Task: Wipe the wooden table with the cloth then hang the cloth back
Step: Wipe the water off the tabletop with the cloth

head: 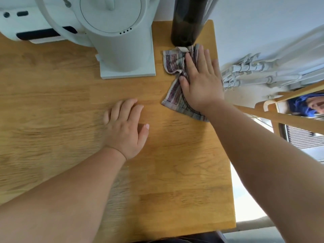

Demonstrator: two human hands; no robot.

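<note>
The right hand [201,81], flat and ungripping, is pressing the cloth [175,67] across the worktop [175,163], the wiping step, while the left hand [125,127] is resting loose; next it needs sweeping toward bare wood.

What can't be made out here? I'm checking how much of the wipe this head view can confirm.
- Table under the cloth: hidden by the cloth and the right hand.
- Dark bottle and white appliance: tops cut off by the upper edge.
- Left side of the wooden table: motion-blurred, so wiped streaks can't be told.
- Where the cloth hangs: no hook visible.
- Left hand: palm contact hidden.
</note>
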